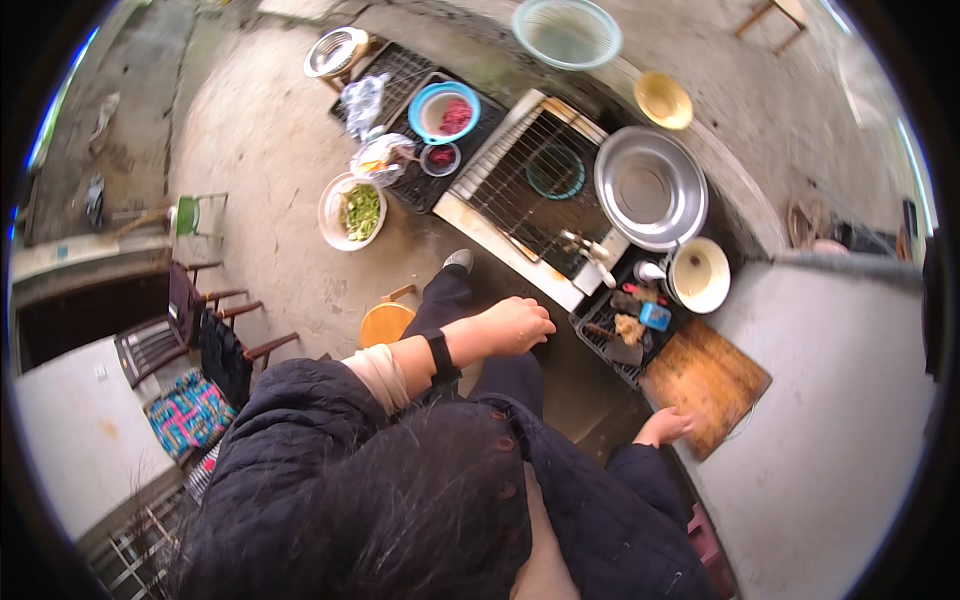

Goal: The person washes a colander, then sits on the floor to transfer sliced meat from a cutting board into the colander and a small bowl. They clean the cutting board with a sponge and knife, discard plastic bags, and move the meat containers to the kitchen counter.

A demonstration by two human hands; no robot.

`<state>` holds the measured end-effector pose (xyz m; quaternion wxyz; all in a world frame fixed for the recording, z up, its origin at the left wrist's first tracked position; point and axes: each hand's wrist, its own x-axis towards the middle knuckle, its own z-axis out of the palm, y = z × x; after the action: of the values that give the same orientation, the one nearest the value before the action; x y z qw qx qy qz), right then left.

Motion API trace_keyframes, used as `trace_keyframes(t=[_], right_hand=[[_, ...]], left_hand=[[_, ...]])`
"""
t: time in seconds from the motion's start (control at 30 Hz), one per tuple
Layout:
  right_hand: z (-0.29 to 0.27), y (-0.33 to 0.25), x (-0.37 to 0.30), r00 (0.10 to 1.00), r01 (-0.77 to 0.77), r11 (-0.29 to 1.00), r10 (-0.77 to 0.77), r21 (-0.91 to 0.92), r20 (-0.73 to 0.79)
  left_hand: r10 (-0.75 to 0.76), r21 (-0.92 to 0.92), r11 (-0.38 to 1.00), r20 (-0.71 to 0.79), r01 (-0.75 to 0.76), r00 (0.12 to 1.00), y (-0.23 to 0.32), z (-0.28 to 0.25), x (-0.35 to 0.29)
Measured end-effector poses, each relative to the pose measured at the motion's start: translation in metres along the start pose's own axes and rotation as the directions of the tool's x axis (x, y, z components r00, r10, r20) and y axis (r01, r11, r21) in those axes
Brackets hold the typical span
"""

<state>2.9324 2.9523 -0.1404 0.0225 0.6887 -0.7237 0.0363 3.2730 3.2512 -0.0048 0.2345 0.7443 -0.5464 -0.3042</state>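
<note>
Evidently the wooden board (710,372) was what the right hand (664,427) was nearest to; it lay aslant beside the black crate (601,344), one side toward the grey slab (830,380). It looked stiff and fairly heavy, hardly fragile, though its darkened, perhaps damp face might have been slick, so the surest hold seemed to be two opposite edges, fingers beneath and thumbs on top. The right hand reached its near edge with fingers partly extended, but whether it touched or gripped the wood I could not tell. The left hand (520,326) hung loosely bent short of the pale frame (503,250), palm turned down and hidden, so whether it had closed on something small was unclear. The board's underside was out of sight, the crate's contents blurred together around a blue item (655,316), and hair (420,490) and the dark jacket (620,510) covered the lower middle.
</note>
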Motion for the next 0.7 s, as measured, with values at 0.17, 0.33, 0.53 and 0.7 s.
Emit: trace_keyframes(t=[0.17, 0.33, 0.53, 0.7], right_hand=[[0.032, -0.104, -0.097, 0.854, 0.371, 0.906, -0.420, 0.206, 0.308], [0.049, -0.252, -0.190, 0.422, 0.377, 0.783, -0.620, 0.494, 0.661], [0.020, -0.422, -0.311, 0.245, 0.438, 0.726, -0.664, 0.531, 0.706], [0.049, -0.564, -0.466, -0.019, 0.578, 0.471, -0.809, 0.667, 0.588]], left_hand=[[-0.160, -0.095, 0.983, -0.057, 0.155, 0.985, -0.044, -0.020, -0.055], [-0.427, -0.332, 0.864, -0.085, 0.378, 0.900, -0.131, -0.050, -0.132], [-0.749, -0.633, 0.526, -0.029, 0.568, 0.662, -0.298, -0.077, -0.249], [-0.914, -0.762, 0.213, 0.066, 0.612, 0.400, -0.443, -0.039, -0.339]])
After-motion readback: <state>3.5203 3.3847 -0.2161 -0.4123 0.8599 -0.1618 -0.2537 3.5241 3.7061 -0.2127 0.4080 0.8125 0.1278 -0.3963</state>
